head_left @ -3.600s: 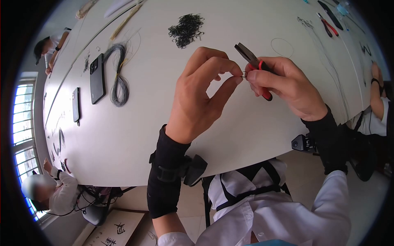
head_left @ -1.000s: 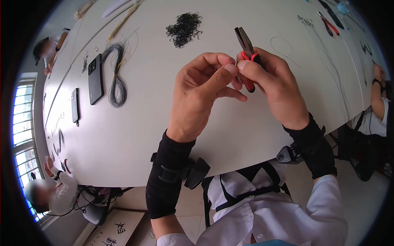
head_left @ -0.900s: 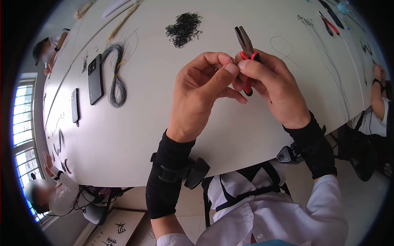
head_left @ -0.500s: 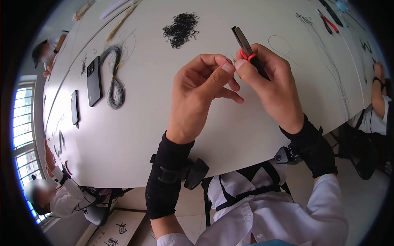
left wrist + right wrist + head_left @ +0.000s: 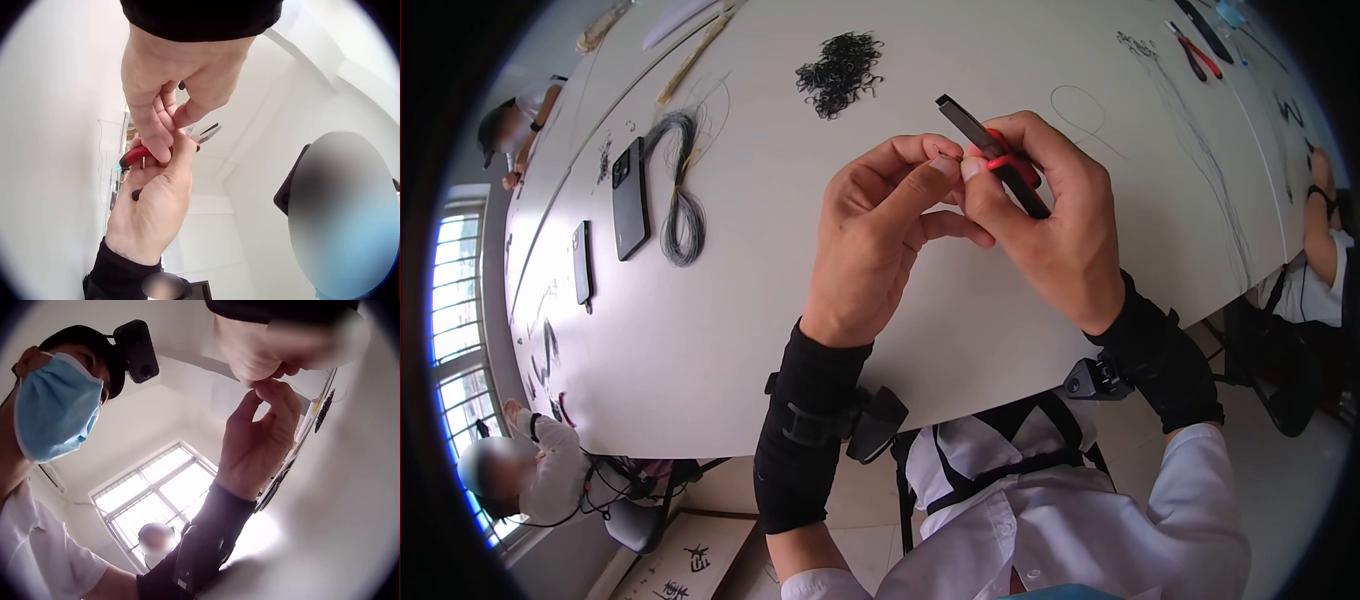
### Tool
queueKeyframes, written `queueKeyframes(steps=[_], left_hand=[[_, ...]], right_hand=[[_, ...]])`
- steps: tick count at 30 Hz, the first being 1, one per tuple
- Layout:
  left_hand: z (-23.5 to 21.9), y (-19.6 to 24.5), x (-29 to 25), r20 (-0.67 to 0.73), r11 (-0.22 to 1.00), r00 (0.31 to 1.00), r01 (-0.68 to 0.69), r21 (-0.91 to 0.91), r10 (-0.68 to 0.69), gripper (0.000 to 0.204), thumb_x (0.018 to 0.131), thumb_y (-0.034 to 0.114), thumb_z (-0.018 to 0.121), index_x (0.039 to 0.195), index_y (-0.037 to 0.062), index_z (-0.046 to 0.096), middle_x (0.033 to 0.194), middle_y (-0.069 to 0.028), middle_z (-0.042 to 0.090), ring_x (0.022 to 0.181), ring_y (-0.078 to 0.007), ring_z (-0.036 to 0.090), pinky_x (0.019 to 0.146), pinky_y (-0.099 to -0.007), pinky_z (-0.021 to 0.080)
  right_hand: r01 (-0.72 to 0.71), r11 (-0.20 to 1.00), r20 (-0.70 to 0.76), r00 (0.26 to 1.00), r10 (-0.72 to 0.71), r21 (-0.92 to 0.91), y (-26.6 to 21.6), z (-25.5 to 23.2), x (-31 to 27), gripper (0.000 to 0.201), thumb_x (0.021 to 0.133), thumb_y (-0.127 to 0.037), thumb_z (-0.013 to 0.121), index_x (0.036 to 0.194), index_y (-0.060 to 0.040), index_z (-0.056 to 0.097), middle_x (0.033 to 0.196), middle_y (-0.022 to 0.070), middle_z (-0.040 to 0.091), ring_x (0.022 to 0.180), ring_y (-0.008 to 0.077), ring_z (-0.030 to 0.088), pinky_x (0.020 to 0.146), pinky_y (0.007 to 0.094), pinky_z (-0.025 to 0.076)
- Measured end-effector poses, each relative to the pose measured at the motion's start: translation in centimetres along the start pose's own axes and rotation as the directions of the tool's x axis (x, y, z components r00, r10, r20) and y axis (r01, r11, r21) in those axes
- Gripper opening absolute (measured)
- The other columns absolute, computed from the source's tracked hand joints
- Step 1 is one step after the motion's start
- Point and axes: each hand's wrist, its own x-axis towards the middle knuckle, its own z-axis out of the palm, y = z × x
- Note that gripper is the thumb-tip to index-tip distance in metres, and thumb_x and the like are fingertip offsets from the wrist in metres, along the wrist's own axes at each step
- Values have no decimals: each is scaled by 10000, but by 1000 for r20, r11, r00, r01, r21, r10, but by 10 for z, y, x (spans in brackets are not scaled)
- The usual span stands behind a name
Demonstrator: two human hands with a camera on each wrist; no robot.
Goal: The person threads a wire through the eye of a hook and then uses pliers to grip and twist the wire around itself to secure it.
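Note:
My left hand [image 5: 865,235] pinches a small dark hook-like piece [image 5: 942,153] between thumb and forefinger; most of it is hidden by the fingertips. Close against it, my right hand [image 5: 1055,225] holds red-and-black pliers [image 5: 968,126] in its palm, their metal tip pointing away and to the left. The right thumb and forefinger meet right at the left fingertips. In the left wrist view, the pliers' red handle [image 5: 139,154] crosses the right palm. From the right wrist view, the left hand [image 5: 259,450] shows its thumb and forefinger tips together.
A pile of black hook-like pieces [image 5: 840,75] lies ahead on the white table [image 5: 740,360]. To the left are a tied grey wire coil [image 5: 684,220] and two phones [image 5: 630,198]. Right of the hands lie a thin loop [image 5: 1080,110] and other pliers [image 5: 1195,50]. Other people sit around the table.
Both hands have come together and shifted slightly left. The pliers have turned in the right hand, their tip now lower and further left. The left fingers still pinch the small piece.

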Motion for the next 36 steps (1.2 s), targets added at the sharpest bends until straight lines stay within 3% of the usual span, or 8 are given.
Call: queueKeyframes(steps=[2,5,14,29,36], left_hand=[[1,0,0,-9,1000,1000,1,-2,-1,170,1030,90,542,1133,-14,628,1037,-101,703,896,-185,713,748,-356,625],[2,0,0,-15,1000,1000,0,-3,0,176,1030,91,544,1140,-18,628,1010,-99,698,881,-184,711,752,-359,630],[5,1,0,-61,998,998,1,65,3,174,1038,125,569,1120,-8,648,936,-85,680,823,-172,693,737,-358,630],[6,1,-1,-100,996,995,0,88,8,214,1046,190,573,1085,-7,646,880,-86,666,812,-174,683,705,-355,631],[6,2,-1,-99,994,995,3,112,8,208,1043,189,575,1077,-4,645,877,-87,662,812,-177,679,689,-357,627]], right_hand=[[-20,1000,-2,1000,20,8,0,0,1,166,876,-102,697,988,5,637,826,104,696,744,188,703,694,305,563],[-246,946,82,969,233,213,-3,-1,0,145,907,-110,681,979,7,636,795,79,690,743,137,700,687,279,557],[-289,904,120,957,264,317,-2,-1,3,161,970,-148,629,965,13,633,775,25,671,709,71,635,661,237,523],[-407,842,201,913,356,356,-7,-5,4,151,965,-141,611,967,8,632,796,27,668,732,79,632,697,239,515],[-364,878,183,929,321,310,-6,-6,6,184,971,-171,633,966,11,657,795,34,682,736,86,647,689,244,515]])
